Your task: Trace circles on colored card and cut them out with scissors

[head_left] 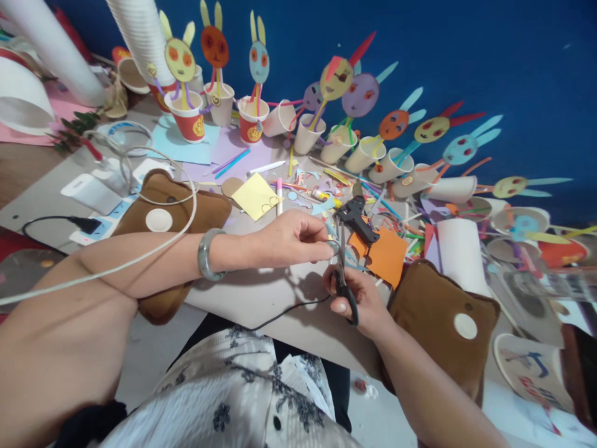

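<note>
My left hand [296,239] is closed in a pinch on a small bluish piece [334,247], too small to make out clearly. Black-handled scissors [346,289] are in my right hand [361,298], with the fingers around the handles. Their blades point up, right beside the small piece and my left fingertips. Just beyond the blades lies a black glue gun [358,218], partly over orange paper [389,256]. A yellow sheet with drawn circles [255,196] lies beyond my left hand.
Paper cups holding rabbit-faced figures [189,115] line the blue wall. Brown pouches [448,311] lie on both sides. A white cable [140,254] crosses my left arm. A power strip [105,221] sits at left. Paper scraps and pens cover the middle of the table [280,298].
</note>
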`<state>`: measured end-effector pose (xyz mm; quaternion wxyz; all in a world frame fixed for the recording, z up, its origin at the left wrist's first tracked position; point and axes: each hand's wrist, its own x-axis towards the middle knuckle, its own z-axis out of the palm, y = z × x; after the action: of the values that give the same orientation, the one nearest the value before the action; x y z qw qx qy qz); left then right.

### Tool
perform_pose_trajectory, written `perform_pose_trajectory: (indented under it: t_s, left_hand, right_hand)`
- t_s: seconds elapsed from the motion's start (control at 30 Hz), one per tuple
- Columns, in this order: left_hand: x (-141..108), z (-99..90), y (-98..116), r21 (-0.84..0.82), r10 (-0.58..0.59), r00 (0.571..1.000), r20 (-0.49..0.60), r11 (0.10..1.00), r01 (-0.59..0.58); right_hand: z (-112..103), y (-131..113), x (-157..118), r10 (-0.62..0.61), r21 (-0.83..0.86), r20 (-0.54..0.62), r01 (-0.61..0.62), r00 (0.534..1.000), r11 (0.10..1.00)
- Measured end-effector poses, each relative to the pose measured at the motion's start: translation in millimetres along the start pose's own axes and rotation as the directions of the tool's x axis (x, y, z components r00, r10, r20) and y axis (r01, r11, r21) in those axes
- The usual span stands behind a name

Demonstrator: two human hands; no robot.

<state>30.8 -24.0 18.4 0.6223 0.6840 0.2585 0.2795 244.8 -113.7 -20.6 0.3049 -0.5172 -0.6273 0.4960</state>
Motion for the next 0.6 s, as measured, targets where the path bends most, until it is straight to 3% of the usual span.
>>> perform_pose_trajectory:
  t_s: [0.6]
  left_hand:
    - [-0.3,-1.5,2.4,-0.015,0.044,0.999,0.030,0.999,-0.043]
  right_hand:
    - [0.8,-0.3,0.1,-0.003,0.020,-0.003,0.003,1.000,1.000]
